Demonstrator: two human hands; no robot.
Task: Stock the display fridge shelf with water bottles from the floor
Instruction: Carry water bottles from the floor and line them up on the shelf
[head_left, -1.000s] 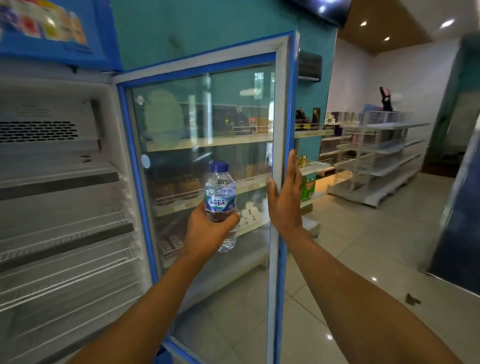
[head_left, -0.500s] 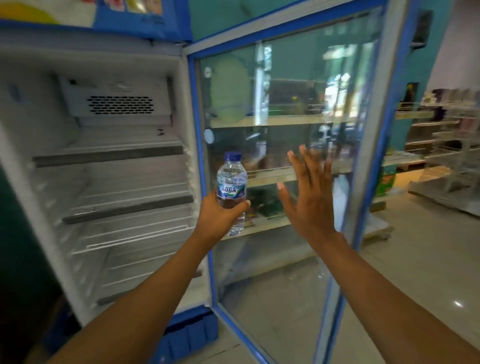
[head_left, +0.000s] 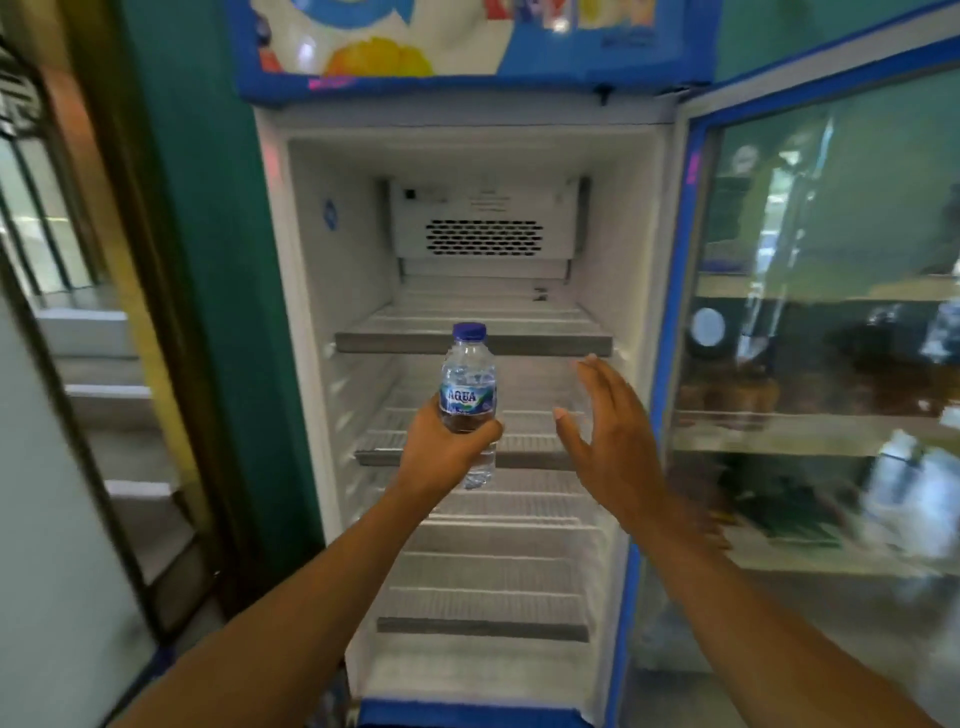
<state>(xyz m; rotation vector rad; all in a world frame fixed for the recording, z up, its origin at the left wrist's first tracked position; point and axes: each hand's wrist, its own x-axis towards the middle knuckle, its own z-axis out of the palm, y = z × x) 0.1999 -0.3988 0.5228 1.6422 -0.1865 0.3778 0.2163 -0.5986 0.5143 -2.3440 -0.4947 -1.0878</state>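
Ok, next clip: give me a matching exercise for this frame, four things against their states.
Things:
1. bottle
2. right hand
3. door
4. top shelf

States:
A. swung open to the right
B. bare, nothing on it
C. upright in the left hand's grip
D. open, holding nothing

Pairs: 1-C, 2-D, 3-A, 4-B

Fridge (head_left: 311, 364) interior open; glass door (head_left: 831, 364) swung right; wire shelves (head_left: 472, 343) bare.
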